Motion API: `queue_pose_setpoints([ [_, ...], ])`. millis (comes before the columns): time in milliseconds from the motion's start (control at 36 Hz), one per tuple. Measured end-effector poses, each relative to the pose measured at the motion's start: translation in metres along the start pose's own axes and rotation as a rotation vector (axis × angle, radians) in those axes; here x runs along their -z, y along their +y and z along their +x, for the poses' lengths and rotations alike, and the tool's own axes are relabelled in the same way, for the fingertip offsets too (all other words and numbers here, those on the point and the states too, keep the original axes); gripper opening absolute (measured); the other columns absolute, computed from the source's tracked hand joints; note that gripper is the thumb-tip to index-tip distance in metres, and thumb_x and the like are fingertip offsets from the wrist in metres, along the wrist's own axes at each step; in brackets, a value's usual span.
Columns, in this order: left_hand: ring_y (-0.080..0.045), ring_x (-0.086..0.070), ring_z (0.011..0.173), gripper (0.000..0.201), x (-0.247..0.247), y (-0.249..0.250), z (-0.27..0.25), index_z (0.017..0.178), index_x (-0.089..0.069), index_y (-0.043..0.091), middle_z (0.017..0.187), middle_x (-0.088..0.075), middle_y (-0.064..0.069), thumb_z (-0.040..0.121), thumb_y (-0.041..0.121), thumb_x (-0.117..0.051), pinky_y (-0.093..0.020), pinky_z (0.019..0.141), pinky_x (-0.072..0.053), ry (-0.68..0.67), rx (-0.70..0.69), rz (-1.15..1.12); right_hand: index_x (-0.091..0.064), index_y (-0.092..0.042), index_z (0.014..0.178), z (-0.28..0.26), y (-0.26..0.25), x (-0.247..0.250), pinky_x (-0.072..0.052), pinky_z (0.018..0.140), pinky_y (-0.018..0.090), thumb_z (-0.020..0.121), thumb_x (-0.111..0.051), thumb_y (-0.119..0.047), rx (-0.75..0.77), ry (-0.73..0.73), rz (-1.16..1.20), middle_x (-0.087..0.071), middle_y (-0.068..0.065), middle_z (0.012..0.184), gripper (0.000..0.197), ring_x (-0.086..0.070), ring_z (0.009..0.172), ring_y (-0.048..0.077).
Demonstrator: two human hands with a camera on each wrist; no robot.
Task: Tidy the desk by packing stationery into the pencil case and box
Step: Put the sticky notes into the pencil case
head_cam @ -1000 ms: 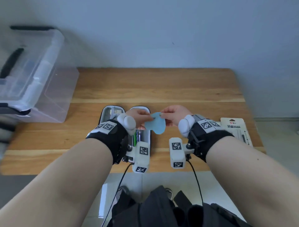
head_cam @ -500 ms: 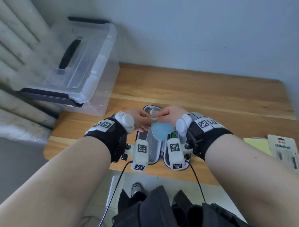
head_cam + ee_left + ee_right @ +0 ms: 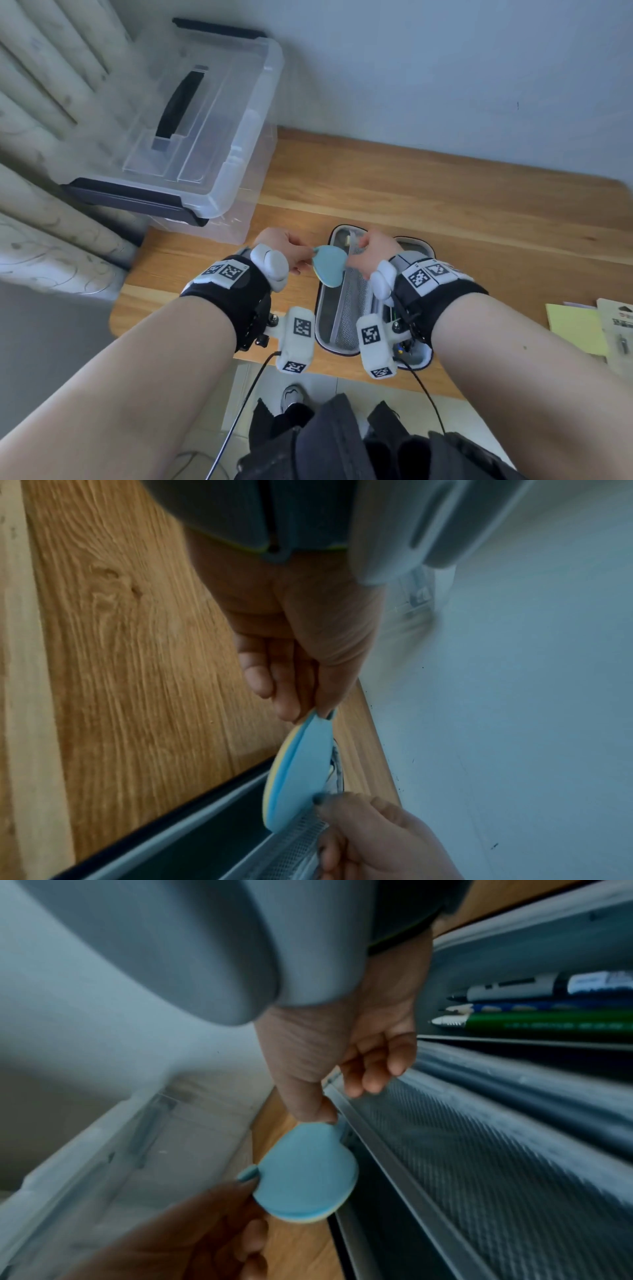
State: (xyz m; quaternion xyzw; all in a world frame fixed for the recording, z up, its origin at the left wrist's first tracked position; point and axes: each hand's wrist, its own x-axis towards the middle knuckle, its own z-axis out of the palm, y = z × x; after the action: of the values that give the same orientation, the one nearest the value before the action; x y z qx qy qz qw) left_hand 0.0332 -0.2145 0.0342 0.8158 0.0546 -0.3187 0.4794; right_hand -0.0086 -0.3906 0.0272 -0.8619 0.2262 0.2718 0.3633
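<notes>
A blue heart-shaped sticky-note pad (image 3: 329, 269) with a yellow underside hangs just above the far left edge of the open grey pencil case (image 3: 342, 318). My left hand (image 3: 305, 255) pinches the pad's left lobe, and my right hand (image 3: 358, 253) pinches its right lobe. In the left wrist view the pad (image 3: 301, 775) stands edge-on between my left hand (image 3: 308, 712) and the right hand's fingers (image 3: 359, 813). The right wrist view shows the pad (image 3: 304, 1175) beside the case's mesh pocket (image 3: 479, 1150), under my right hand (image 3: 329, 1118). Pens (image 3: 548, 1010) lie in the case's other half.
A clear lidded plastic box (image 3: 191, 137) with a black handle stands at the desk's far left corner, against a radiator. A yellow sticky-note pad (image 3: 575, 329) and a carded packet (image 3: 616, 329) lie at the right edge. The wooden desk (image 3: 445, 205) meets the wall behind.
Both hands have carried the blue pad leftward, from over the case's right half to its left edge. The head view has swung left, bringing the clear box into fuller view.
</notes>
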Motion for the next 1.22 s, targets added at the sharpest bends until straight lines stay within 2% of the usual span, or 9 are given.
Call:
queue_pose_setpoints([
  [111,-0.018,-0.063,0.058,0.015,-0.038,0.018,0.006,0.081,-0.07,-0.002,0.072,-0.07,-0.013,0.082,0.013,-0.072,-0.033,0.065,-0.057,-0.044,-0.007,0.075,-0.042,-0.015,0.056,0.002,0.029,0.017,-0.034,0.054,0.025,0.074,-0.066,-0.044,-0.045,-0.025,-0.173,-0.046,0.002,0.053,0.042,-0.045,0.053,0.02],
  [250,-0.025,-0.065,0.069,0.018,-0.083,0.041,0.012,0.08,-0.069,-0.001,0.075,-0.072,-0.015,0.084,0.016,-0.07,-0.04,0.077,-0.057,-0.089,-0.041,0.119,-0.028,-0.017,0.065,0.001,0.057,0.048,-0.034,0.047,0.024,0.079,-0.064,-0.031,-0.165,-0.089,-0.263,-0.044,0.002,0.065,0.042,-0.045,0.057,0.018],
  [361,-0.018,-0.066,0.064,0.015,-0.119,0.052,0.021,0.079,-0.067,0.007,0.074,-0.072,-0.009,0.086,0.021,-0.068,-0.033,0.07,-0.057,-0.105,-0.055,0.187,-0.039,-0.014,0.077,-0.002,0.088,0.064,-0.042,0.059,0.025,0.078,-0.061,-0.022,-0.173,-0.045,-0.156,-0.056,0.006,0.075,0.024,-0.055,0.068,0.023],
  [583,-0.015,-0.053,0.061,0.015,-0.177,0.052,0.035,0.076,-0.064,0.019,0.063,-0.058,0.005,0.085,0.03,-0.064,-0.023,0.056,-0.044,-0.063,-0.069,0.38,-0.039,-0.021,0.098,0.005,0.122,0.066,-0.056,0.077,0.037,0.076,-0.063,-0.028,-0.134,0.015,-0.022,-0.063,0.006,0.096,0.033,-0.066,0.084,0.025],
  [750,-0.022,-0.065,0.079,0.014,-0.188,0.066,0.05,0.087,-0.07,0.021,0.084,-0.069,-0.003,0.086,0.031,-0.06,-0.031,0.07,-0.054,-0.02,-0.087,0.458,-0.037,-0.024,0.104,0.02,0.121,0.081,-0.056,0.082,0.039,0.078,-0.063,-0.027,-0.085,0.008,0.02,-0.065,0.008,0.1,0.038,-0.067,0.089,0.026],
  [861,-0.02,-0.063,0.078,0.014,-0.193,0.068,0.06,0.084,-0.071,0.019,0.088,-0.071,-0.002,0.086,0.027,-0.06,-0.027,0.063,-0.048,0.057,-0.07,0.444,-0.038,-0.025,0.103,0.027,0.125,0.087,-0.055,0.084,0.043,0.078,-0.064,-0.025,-0.05,0.011,0.039,-0.065,0.009,0.103,0.037,-0.067,0.09,0.027],
  [1028,-0.022,-0.064,0.082,0.016,-0.192,0.082,0.07,0.086,-0.071,0.02,0.084,-0.069,-0.004,0.087,0.031,-0.061,-0.033,0.074,-0.054,-0.002,-0.1,0.518,-0.037,-0.025,0.103,0.032,0.125,0.098,-0.056,0.078,0.039,0.082,-0.061,-0.023,-0.002,0.022,0.08,-0.067,0.013,0.096,0.032,-0.068,0.086,0.029],
  [1139,-0.018,-0.06,0.078,0.026,-0.183,0.096,0.076,0.097,-0.073,0.02,0.093,-0.072,-0.003,0.09,0.038,-0.057,-0.03,0.07,-0.049,-0.059,-0.124,0.69,-0.037,-0.023,0.104,0.033,0.121,0.103,-0.045,0.051,0.025,0.086,-0.056,-0.017,0.02,0.016,0.102,-0.064,0.01,0.084,0.027,-0.062,0.064,0.024],
  [1222,-0.018,-0.06,0.074,0.033,-0.174,0.107,0.078,0.098,-0.073,0.017,0.09,-0.072,-0.005,0.092,0.041,-0.052,-0.03,0.065,-0.046,-0.096,-0.17,0.865,-0.039,-0.022,0.104,0.03,0.111,0.104,-0.04,0.046,0.023,0.089,-0.055,-0.018,0.07,0.03,0.104,-0.064,0.011,0.083,0.023,-0.06,0.061,0.023],
])
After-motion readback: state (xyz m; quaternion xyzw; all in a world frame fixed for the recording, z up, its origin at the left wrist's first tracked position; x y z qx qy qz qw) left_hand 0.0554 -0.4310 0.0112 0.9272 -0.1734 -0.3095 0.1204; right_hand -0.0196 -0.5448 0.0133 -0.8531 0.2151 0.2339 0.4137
